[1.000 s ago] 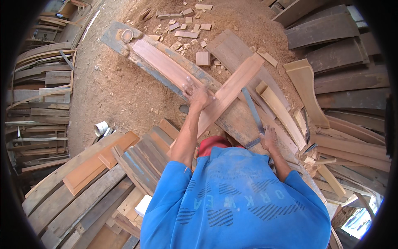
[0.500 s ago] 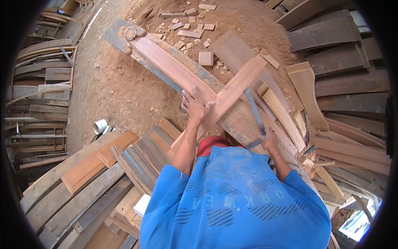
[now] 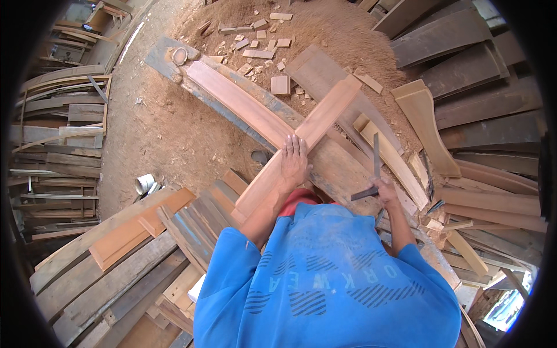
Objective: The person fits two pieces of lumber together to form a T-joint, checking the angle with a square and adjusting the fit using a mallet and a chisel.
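Note:
Two reddish wooden boards meet at an angle on a worn workbench plank (image 3: 165,55). The long board (image 3: 238,95) runs up toward the far left. Across its near end lies the crossing board (image 3: 333,104), slanting from far right to near left. My left hand (image 3: 296,159) rests flat on the crossing board close to the joint, fingers stretched out and holding nothing. Off to the right, my right hand (image 3: 384,192) is closed around a try square (image 3: 376,155), held clear of the boards with its blade pointing away from me. The fingers partly cover where the blade meets the stock.
Wood offcuts (image 3: 258,54) lie scattered on sawdust beyond the bench. A wide grey-brown board (image 3: 316,64) and a pale channel-shaped piece (image 3: 386,151) lie at the right. Stacked planks (image 3: 125,278) fill the near left; a white cup (image 3: 144,184) sits beside them.
My left hand has moved right, from the long board's near end onto the crossing board. My right hand has lifted the try square away from the crossing board's edge and turned its blade upright.

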The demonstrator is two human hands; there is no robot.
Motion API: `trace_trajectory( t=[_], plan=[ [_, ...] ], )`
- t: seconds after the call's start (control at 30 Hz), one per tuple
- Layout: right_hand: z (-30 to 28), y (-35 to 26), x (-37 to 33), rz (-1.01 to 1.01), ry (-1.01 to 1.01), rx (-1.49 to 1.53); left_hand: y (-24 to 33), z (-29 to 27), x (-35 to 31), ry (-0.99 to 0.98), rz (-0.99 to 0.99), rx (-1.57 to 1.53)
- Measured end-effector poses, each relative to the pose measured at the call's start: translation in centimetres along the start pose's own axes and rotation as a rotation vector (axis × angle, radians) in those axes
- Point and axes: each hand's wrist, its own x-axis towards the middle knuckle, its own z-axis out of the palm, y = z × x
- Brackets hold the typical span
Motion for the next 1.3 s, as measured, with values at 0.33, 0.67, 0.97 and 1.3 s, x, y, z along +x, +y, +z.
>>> trace_trajectory(
  t=[0.33, 0.67, 0.97, 1.3],
  plan=[
    [7.4, -15.3, -7.8, -0.7, -0.045, 0.096, 3.3, 2.2, -4.0, 0.011, -0.044, -0.041],
    [18.1, -20.6, -5.3, -0.692, -0.231, -0.507, -2.4, -3.3, -1.7, 0.245, -0.666, -0.266],
    [26.1, -21.8, 4.3, -0.589, -0.393, -0.905, -7.0, -3.1, 1.4, 0.032, -0.706, -0.602],
    [31.0, -22.4, 19.2, -0.628, -0.799, -1.525, -9.0, -1.9, 1.5, -0.056, -0.732, -0.683]
  ],
)
